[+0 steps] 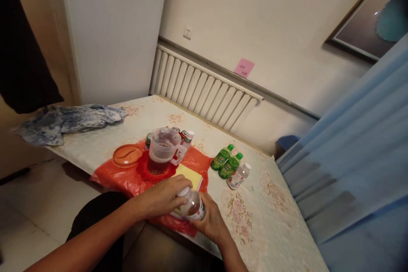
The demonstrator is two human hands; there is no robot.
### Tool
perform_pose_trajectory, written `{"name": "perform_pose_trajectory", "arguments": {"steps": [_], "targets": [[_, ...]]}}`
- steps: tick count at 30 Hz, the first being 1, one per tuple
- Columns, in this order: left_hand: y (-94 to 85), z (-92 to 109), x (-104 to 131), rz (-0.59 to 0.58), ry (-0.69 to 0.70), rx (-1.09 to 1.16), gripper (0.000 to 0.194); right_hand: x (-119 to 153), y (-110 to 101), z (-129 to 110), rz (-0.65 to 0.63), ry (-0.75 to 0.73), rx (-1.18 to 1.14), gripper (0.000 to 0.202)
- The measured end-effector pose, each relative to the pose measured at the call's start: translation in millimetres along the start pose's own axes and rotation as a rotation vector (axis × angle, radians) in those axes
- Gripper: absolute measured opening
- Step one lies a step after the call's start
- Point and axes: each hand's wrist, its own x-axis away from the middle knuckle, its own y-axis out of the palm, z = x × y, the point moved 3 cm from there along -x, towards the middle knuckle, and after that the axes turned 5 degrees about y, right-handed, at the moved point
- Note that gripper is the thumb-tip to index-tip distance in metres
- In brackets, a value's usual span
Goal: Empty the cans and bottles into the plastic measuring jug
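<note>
Low in the centre of the frame, here's the bottle (192,206), its body wrapped by the right hand (211,217), the left hand (170,194) gripping the cap (184,192). Squeeze too hard with that cap loose and liquid could spurt; a stray left knuckle could bump the jug (159,155), just above. The table's (293,233) near edge runs close, so a slip risks a fall; roomier space lies lower right.

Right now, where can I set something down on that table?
Tablecloth looks free between the three-bottle row and blue curtain, and between the crumpled cloth and radiator. It's crowded from the pitcher to the held bottle.
</note>
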Motion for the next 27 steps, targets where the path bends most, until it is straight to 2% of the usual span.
{"name": "perform_pose_trajectory", "arguments": {"steps": [3,6,9,12,14,20,27], "targets": [[-2.8,-14.3,1.3,0.149,-0.047,0.057,0.025,-7.2,-2.9,-0.8,0.006,-0.015,-0.012,0.054],[8.1,-45.4,5.9,0.292,-0.18,0.199,0.034,-23.9,-13.3,-0.8,0.052,-0.035,0.038,0.055],[33.4,-87.0,18.5,0.289,-0.361,0.547,0.051,-51.7,-29.0,-0.6,0.11,-0.066,0.162,0.054],[54.5,-121.3,39.0,0.293,-0.438,0.77,0.057,-85.8,-45.6,-4.9,0.16,-0.12,0.305,0.057],[62.7,-137.1,54.3,0.302,-0.44,0.866,0.061,-108.1,-55.1,-11.6,0.188,-0.149,0.393,0.059],[73.0,-164.1,91.9,0.357,-0.488,1.215,0.047,-159.7,-66.2,-42.4,0.219,-0.206,0.701,0.054],[79.8,-168.8,96.1,0.269,-0.467,1.339,0.04,-200.2,-61.1,-61.2,0.168,-0.224,0.991,0.06]]}}
